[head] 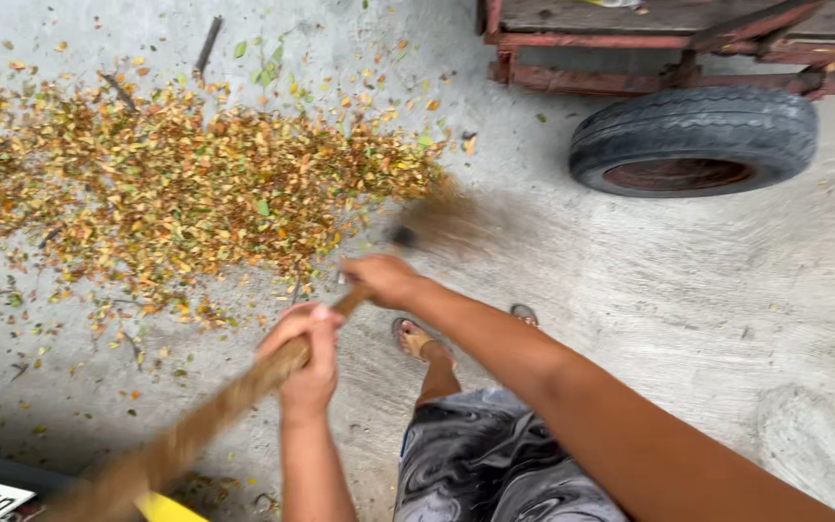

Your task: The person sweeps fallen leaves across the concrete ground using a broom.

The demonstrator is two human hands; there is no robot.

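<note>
Both hands grip a long wooden broom handle (pixel 244 391) that slants from the lower left up toward the middle of the view. The left hand (pixel 303 362) is clenched around the handle lower down, and the right hand (pixel 384 280) is closed on it higher up, nearer the head. The broom head (pixel 446 220) is blurred, so its shape is hard to make out, but it appears to sit at the right edge of a broad pile of dry leaves (pixel 186 184), yellow, orange and green, spread over the concrete floor (pixel 688 300). A sandalled foot (pixel 413 338) stands just below the hands. A black tyre (pixel 693 140) under a red cart frame (pixel 649 43) lies well apart at the upper right.
</note>
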